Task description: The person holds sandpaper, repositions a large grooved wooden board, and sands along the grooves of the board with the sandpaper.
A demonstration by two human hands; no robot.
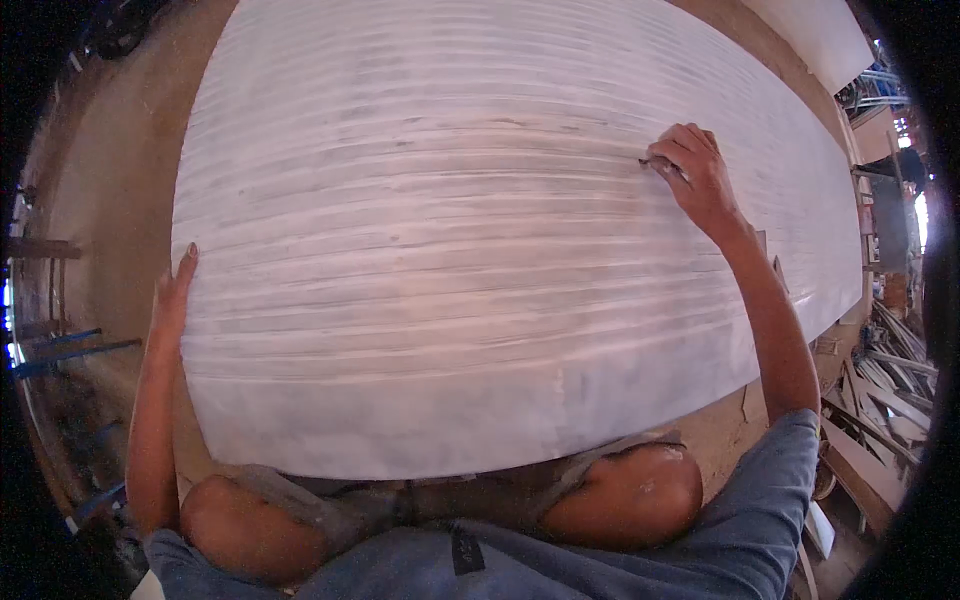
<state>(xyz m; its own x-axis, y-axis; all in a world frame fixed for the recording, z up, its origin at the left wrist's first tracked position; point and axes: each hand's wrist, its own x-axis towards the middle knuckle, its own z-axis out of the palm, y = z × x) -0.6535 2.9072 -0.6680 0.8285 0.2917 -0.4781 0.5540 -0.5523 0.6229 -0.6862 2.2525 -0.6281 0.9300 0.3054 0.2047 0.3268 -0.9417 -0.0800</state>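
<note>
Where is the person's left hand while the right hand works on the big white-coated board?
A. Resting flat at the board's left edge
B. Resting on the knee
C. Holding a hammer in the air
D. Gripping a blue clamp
A: the left hand lies open with fingers flat against the left edge of the large white-coated wooden board, while the right hand presses a small dark tool on its surface.
</note>
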